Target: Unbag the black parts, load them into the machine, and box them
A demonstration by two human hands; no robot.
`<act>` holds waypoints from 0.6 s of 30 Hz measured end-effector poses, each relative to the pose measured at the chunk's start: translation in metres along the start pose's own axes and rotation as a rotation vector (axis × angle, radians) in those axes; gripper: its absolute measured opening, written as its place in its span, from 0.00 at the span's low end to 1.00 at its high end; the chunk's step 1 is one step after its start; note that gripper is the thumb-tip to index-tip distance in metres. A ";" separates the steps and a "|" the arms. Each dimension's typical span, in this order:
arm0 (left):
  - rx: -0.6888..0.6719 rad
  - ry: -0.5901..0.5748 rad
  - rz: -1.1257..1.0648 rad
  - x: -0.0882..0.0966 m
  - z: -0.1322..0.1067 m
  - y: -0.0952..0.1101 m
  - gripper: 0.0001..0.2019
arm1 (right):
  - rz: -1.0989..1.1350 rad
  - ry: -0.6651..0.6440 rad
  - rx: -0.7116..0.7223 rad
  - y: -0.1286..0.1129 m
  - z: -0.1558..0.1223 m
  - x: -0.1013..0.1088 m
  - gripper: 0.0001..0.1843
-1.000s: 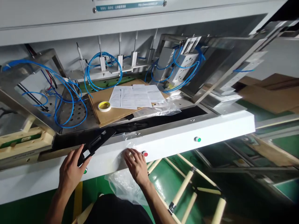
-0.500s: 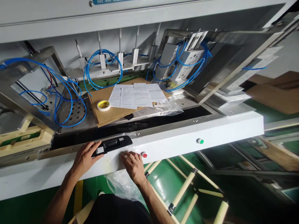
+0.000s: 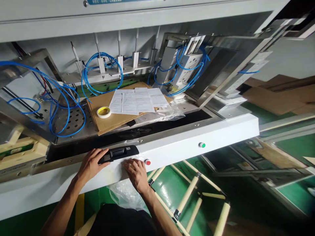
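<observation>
A long black plastic trim panel [image 3: 118,153] with a recess and a small switch-like insert lies along the white front ledge of the machine. My left hand [image 3: 92,164] is closed on its left end, thumb on the near side and fingers over the top. Just below the panel's right part, my right hand [image 3: 136,173] rests on the ledge with its fingers curled together. Whatever those fingers pinch is hidden. Below the ledge, between my arms, hangs a clear plastic bag [image 3: 126,195].
A red button [image 3: 147,162] sits close to my right hand, a green button [image 3: 202,145] farther right. Inside the machine are cardboard sheets [image 3: 98,123], printed papers [image 3: 137,101], a tape roll [image 3: 103,112] and blue hoses [image 3: 85,78]. A cream tube frame [image 3: 188,195] stands below right.
The view has shifted, so the machine appears farther left. Bright reflections on the black panel have dimmed, while both hands keep nearly the same hold and place.
</observation>
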State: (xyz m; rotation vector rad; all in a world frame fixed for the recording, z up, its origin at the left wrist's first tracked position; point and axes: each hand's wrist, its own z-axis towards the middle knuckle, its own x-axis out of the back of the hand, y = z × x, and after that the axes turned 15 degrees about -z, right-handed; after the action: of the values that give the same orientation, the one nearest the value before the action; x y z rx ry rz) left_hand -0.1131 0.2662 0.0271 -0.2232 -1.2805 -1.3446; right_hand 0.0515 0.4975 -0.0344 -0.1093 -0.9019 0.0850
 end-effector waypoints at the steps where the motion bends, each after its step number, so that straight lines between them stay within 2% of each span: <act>1: 0.005 -0.006 -0.001 -0.002 0.001 0.000 0.25 | 0.001 0.003 0.001 0.000 0.001 0.000 0.19; 6: 0.016 0.033 0.000 -0.001 0.001 0.002 0.26 | 0.002 -0.018 0.001 0.000 0.008 0.007 0.16; 9: -0.004 0.213 -0.003 0.007 -0.013 0.004 0.27 | 0.014 -0.023 -0.014 -0.001 0.016 0.016 0.12; 11: -0.036 0.359 0.029 0.011 -0.032 0.006 0.28 | 0.031 -0.019 -0.008 -0.002 0.024 0.023 0.10; 12: -0.058 0.394 0.061 0.011 -0.042 0.008 0.29 | 0.041 -0.021 0.004 -0.003 0.029 0.026 0.09; 15: -0.109 0.336 0.169 0.003 -0.069 0.015 0.25 | 0.069 -0.034 0.044 -0.003 0.042 0.034 0.09; 18: -0.116 0.321 0.225 -0.007 -0.079 0.018 0.15 | 0.097 -0.053 0.045 -0.003 0.052 0.038 0.09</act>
State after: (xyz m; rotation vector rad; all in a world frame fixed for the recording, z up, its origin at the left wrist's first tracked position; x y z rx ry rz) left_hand -0.0540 0.2160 0.0016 -0.2153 -0.8828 -1.2055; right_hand 0.0347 0.5026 0.0274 -0.1093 -0.9468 0.1992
